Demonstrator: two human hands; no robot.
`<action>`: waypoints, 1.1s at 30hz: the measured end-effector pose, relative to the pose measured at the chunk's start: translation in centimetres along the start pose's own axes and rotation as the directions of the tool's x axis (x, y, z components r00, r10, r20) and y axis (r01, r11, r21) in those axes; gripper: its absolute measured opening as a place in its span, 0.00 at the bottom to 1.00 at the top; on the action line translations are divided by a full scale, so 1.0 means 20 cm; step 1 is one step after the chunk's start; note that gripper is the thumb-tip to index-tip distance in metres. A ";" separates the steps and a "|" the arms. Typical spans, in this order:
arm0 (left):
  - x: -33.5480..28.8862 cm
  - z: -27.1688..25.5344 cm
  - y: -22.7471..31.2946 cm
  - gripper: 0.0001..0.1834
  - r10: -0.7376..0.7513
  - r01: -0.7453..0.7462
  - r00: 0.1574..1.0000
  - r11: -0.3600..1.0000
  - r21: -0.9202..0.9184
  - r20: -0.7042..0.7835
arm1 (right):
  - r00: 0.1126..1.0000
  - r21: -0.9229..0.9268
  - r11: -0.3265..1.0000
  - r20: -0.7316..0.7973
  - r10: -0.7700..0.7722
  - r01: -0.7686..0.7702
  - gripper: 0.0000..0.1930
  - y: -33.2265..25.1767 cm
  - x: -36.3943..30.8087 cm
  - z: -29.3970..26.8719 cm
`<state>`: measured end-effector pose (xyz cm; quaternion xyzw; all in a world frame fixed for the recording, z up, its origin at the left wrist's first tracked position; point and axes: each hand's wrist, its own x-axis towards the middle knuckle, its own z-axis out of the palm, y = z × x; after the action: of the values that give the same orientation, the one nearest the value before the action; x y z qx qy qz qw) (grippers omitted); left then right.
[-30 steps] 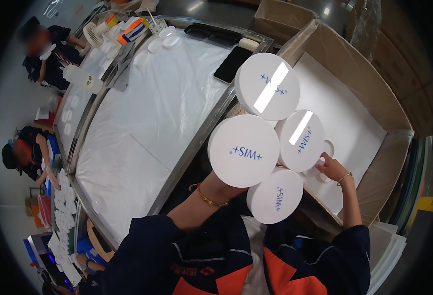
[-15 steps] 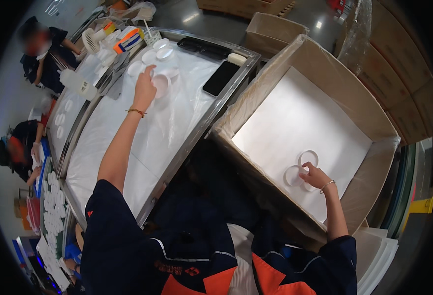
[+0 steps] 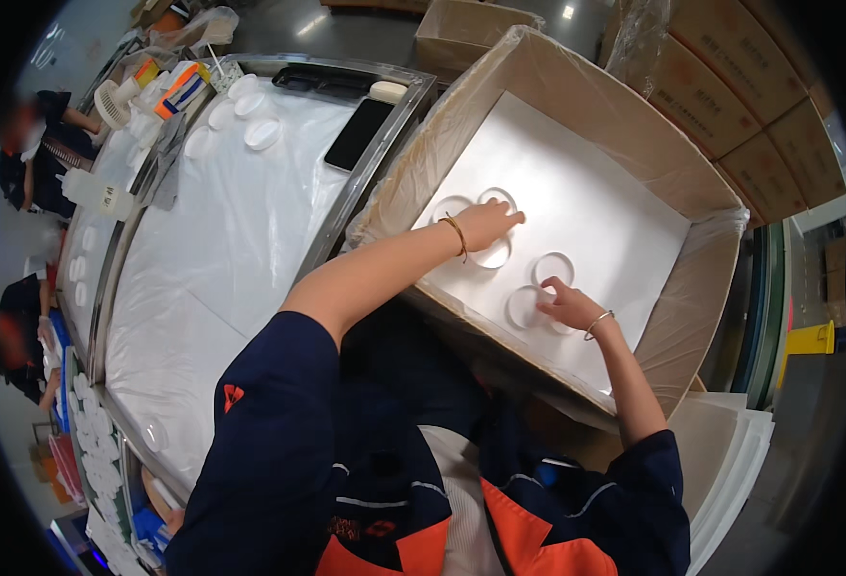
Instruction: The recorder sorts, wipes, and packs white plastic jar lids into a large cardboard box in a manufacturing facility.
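Observation:
My left hand (image 3: 488, 227), palm down inside the large cardboard box (image 3: 392, 206), has its fingers closed among three shallow round white lids. One lid (image 3: 499, 196) lies beyond the fingers, one (image 3: 450, 207) by the wrist and one (image 3: 492, 254) on the near side. Nearer and to the right, my right hand (image 3: 574, 307) curls its fingers where more such lids meet: an upper lid (image 3: 552, 268), a left lid (image 3: 524, 306) and one partly hidden under the hand. A white sheet (image 3: 595, 216) lines the box beneath both hands.
Left of the box stands a metal-edged table (image 3: 240, 230) covered in clear film. On it are several round white lids (image 3: 262, 134), a black phone (image 3: 358, 134) and black trays (image 3: 322, 79). Stacked cartons (image 3: 720, 91) rise at right; co-workers (image 3: 34, 154) sit far left.
My left hand has come from the table into the box, bringing round lids with it. My right hand stays at its lids in the box. The view has shifted to the right.

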<state>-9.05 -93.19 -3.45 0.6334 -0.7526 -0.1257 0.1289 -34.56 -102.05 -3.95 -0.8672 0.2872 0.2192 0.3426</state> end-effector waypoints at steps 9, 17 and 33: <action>-0.10 -0.09 -0.03 0.37 -0.188 0.297 0.753 0.952 -0.071 0.631 | 0.977 0.014 0.980 -0.081 -0.198 0.200 0.28 -0.19 0.04 0.10; -0.77 -0.65 0.23 0.25 -0.265 0.142 0.957 0.785 -0.603 -0.119 | 0.986 -0.075 0.984 -0.033 -0.164 0.161 0.25 -0.38 0.14 0.05; -3.35 -0.04 0.83 0.35 -0.837 0.950 -0.285 -0.183 -0.253 -0.468 | 0.858 -0.618 0.730 -0.169 -0.485 0.291 0.35 -0.52 0.56 0.10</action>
<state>-13.08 -24.34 0.74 0.9907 0.0583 0.0728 0.0991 -19.91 -98.19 -6.87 -0.9934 0.0689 0.0744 0.0540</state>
